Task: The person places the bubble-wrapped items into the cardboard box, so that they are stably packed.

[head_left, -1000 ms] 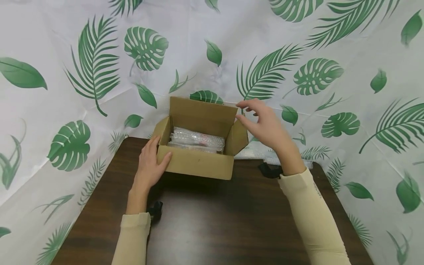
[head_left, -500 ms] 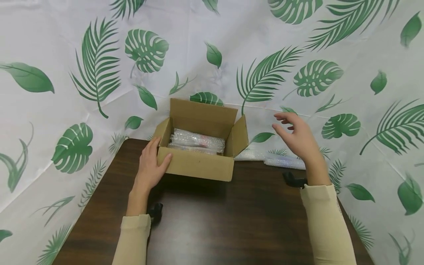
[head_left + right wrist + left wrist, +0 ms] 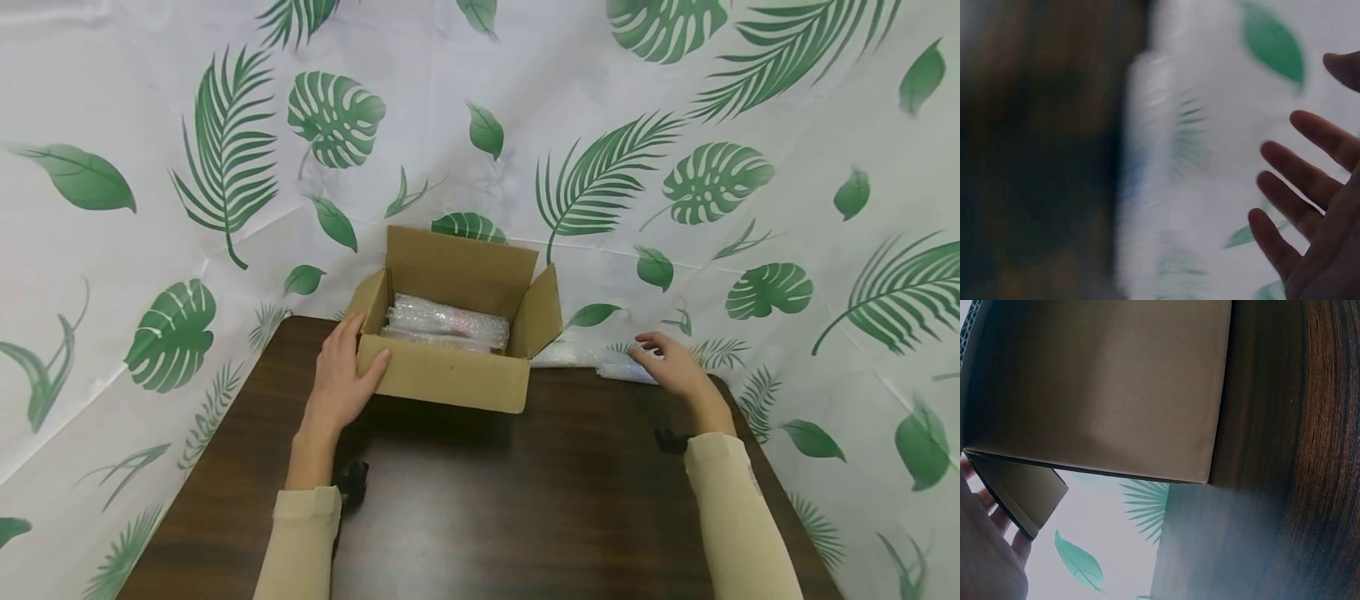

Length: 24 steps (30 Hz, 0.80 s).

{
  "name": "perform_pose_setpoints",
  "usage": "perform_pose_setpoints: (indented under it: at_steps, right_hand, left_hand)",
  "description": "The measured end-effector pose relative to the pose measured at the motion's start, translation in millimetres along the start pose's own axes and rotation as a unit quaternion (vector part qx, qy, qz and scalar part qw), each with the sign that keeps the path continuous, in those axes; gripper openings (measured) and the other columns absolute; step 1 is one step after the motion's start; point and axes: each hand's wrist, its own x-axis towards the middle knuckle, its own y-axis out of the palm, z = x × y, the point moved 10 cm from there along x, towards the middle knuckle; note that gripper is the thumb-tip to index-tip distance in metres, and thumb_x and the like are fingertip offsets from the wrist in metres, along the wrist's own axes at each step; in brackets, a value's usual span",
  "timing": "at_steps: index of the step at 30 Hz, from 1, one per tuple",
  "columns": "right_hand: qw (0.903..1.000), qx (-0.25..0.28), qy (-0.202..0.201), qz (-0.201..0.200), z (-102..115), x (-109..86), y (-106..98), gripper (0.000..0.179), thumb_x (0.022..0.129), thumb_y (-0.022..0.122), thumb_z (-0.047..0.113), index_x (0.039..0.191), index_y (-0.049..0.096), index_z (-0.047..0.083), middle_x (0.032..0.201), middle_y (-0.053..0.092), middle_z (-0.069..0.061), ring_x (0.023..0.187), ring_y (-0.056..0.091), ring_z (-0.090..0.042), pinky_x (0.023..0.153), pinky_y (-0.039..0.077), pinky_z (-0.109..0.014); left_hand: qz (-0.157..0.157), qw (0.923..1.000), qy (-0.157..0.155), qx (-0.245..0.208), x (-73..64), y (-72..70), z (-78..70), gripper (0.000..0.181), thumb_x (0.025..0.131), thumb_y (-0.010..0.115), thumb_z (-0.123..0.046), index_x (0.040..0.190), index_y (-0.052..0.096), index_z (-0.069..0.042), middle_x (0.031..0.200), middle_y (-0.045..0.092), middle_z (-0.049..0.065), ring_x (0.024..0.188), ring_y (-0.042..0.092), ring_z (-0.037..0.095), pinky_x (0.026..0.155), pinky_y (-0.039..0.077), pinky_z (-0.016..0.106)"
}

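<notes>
An open cardboard box [image 3: 452, 377] stands toward the back of the dark wooden table [image 3: 450, 500]. Inside it lie packages in clear bubble wrap [image 3: 448, 318], one with a reddish mark. My left hand [image 3: 341, 375] grips the box's front left corner, thumb on the front panel and fingers along the left flap [image 3: 1019, 487]. Over on the right, my right hand [image 3: 673, 367] holds nothing; its fingers are spread apart in the right wrist view. It hovers close to a bubble-wrapped package [image 3: 626, 372] with a bluish tint at the table's back edge.
Another bubble-wrapped package [image 3: 562, 357] lies between the box and the bluish one. The box's right flap [image 3: 542, 312] sticks outward and its back flap [image 3: 461, 254] stands up. A white leaf-print sheet [image 3: 480, 192] hangs behind and beside the table.
My right hand has left the box's right flap, moved right, and come down toward the wrapped packages at the back edge. The left hand has stayed on the box.
</notes>
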Motion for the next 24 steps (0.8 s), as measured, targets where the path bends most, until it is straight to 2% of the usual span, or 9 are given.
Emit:
perform_pose_setpoints:
  at_steps: [4,8,12,16,20,24]
  right_hand:
    - [0.9986,-0.041,0.019,0.027,-35,2.5,22,0.063,0.107,0.057,0.033,0.156,0.046,-0.005,0.157,0.046,-0.04,0.144,0.042,-0.062,0.115,0.038,-0.075]
    - [0.9956,-0.085,0.015,0.036,-54,1.8,33,0.068,0.1,0.065,0.019,0.159,0.042,-0.007,0.159,0.042,-0.04,0.146,0.04,-0.063,0.117,0.034,-0.076]
    - [0.9941,-0.075,0.015,0.077,-62,1.4,50,0.071,0.098,0.067,0.017,0.159,0.04,-0.009,0.161,0.039,-0.041,0.147,0.037,-0.064,0.118,0.033,-0.076]
    - [0.9904,-0.065,0.045,0.113,-72,0.9,62,0.07,0.1,0.066,0.018,0.159,0.04,-0.008,0.161,0.033,-0.045,0.146,0.035,-0.067,0.116,0.034,-0.078]
    - [0.9879,-0.076,0.077,0.111,-81,1.0,63,0.072,0.1,0.066,0.018,0.16,0.036,-0.009,0.159,0.026,-0.05,0.144,0.035,-0.069,0.114,0.035,-0.078]
    - [0.9872,-0.099,0.086,0.091,-86,2.7,57,0.071,0.099,0.066,0.016,0.158,0.038,-0.012,0.156,0.03,-0.05,0.143,0.037,-0.068,0.115,0.036,-0.077]
  left_hand:
    - [-0.002,1.0,-0.002,-0.002,-1.2,-0.7,-0.7,0.079,0.105,0.063,-0.044,0.168,0.031,-0.009,0.172,0.033,0.022,0.158,0.03,0.047,0.124,0.024,0.072]
    - [-0.003,1.0,-0.002,-0.005,-1.8,-0.3,-1.4,0.079,0.106,0.063,-0.044,0.169,0.03,-0.009,0.172,0.032,0.022,0.157,0.031,0.046,0.124,0.024,0.072]
    - [-0.001,0.9999,-0.012,-0.006,-4.5,0.1,1.9,0.079,0.106,0.063,-0.046,0.169,0.031,-0.011,0.173,0.031,0.021,0.158,0.031,0.046,0.124,0.024,0.072]
    - [0.006,0.9997,-0.022,-0.005,-6.9,1.3,5.1,0.079,0.107,0.061,-0.049,0.169,0.03,-0.012,0.173,0.031,0.02,0.158,0.03,0.046,0.124,0.023,0.073]
    - [0.011,0.9998,-0.019,-0.002,-5.6,2.5,4.1,0.079,0.107,0.06,-0.05,0.169,0.03,-0.012,0.173,0.03,0.021,0.158,0.03,0.046,0.124,0.024,0.073]
    - [0.007,0.9999,-0.012,0.001,-3.0,2.5,1.0,0.078,0.106,0.06,-0.048,0.169,0.03,-0.011,0.172,0.031,0.021,0.157,0.031,0.047,0.124,0.024,0.073]
